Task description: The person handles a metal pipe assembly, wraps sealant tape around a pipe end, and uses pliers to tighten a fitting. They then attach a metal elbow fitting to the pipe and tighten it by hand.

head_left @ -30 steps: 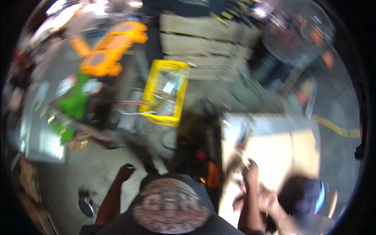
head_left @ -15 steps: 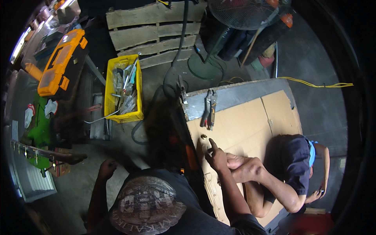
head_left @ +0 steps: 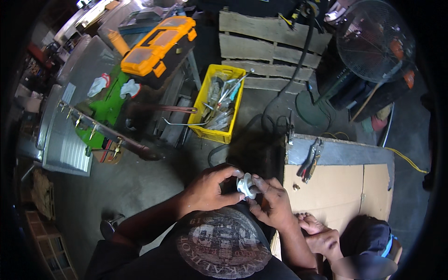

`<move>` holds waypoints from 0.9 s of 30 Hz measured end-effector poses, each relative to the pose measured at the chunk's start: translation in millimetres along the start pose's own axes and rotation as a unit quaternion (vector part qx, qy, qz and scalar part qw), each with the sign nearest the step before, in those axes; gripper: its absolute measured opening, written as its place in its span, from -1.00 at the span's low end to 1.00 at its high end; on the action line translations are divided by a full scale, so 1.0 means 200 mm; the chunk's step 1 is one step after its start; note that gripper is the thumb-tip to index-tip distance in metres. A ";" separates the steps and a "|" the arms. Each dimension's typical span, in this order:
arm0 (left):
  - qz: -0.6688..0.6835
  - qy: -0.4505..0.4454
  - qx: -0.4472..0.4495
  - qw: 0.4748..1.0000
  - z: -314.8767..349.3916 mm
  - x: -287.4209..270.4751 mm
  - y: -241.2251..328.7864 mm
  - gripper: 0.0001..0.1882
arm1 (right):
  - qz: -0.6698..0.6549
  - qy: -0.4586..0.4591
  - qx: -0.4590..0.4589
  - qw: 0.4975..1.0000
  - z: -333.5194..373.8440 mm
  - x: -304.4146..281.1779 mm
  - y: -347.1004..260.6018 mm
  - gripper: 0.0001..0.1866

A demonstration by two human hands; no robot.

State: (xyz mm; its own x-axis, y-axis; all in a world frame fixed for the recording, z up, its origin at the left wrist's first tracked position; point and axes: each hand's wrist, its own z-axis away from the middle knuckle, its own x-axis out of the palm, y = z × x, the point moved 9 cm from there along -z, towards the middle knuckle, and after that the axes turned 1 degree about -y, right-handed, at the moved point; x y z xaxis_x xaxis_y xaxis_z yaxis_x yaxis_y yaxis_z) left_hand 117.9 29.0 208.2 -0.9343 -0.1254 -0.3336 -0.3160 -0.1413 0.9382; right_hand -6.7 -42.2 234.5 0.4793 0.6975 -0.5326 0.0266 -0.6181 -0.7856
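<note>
In front of my chest, both hands meet at a small white spool (head_left: 244,185) with round flanges. My left hand (head_left: 212,189) pinches its left side between thumb and fingers. On the other side, the fingers of my right hand (head_left: 273,200) grip the spool's right flange and centre. To the right, a small brass fitting (head_left: 296,187) rests on the cardboard sheet (head_left: 336,182), apart from my hands. Beyond it, pliers with dark red handles (head_left: 310,161) lie across the cardboard's far edge and the grey surface. Whether any tape hangs off the spool is too small to tell.
Another person's bare foot (head_left: 310,224) and bent leg are on the cardboard at right. Ahead stand a yellow crate (head_left: 193,125) of tools, an orange-lidded toolbox (head_left: 156,46) and a wooden pallet (head_left: 247,46). A fan (head_left: 373,42) and a black hose (head_left: 298,60) are at far right.
The view has turned left, so the scene sits further right. My hands, apart before with the right near the brass fitting, have come together on the white spool.
</note>
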 end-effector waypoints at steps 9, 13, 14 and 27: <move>0.133 0.094 -0.039 0.986 0.19 -0.07 -0.13 -0.63 | -0.083 -0.039 0.015 0.996 -0.13 0.22 0.03 -0.18; 0.085 0.109 -0.052 0.989 0.26 -0.13 -0.19 -0.64 | -0.127 -0.116 0.065 0.983 -0.15 0.35 0.05 -0.15; 0.073 0.112 -0.061 0.989 0.29 -0.14 -0.21 -0.65 | -0.120 -0.132 0.071 0.981 -0.17 0.37 0.04 -0.16; 0.005 0.270 -0.062 0.961 0.56 -0.34 -0.43 -0.81 | -0.079 -0.261 0.011 0.962 -0.33 0.72 -0.10 -0.19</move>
State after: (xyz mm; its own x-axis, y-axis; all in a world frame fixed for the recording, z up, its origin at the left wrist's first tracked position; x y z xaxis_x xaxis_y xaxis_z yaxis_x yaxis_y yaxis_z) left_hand 189.7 160.3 159.6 -0.7047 -0.6138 -0.3559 -0.2545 -0.2495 0.9343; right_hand 119.7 45.7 193.8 -0.0359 0.8729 -0.4866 0.0408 -0.4852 -0.8734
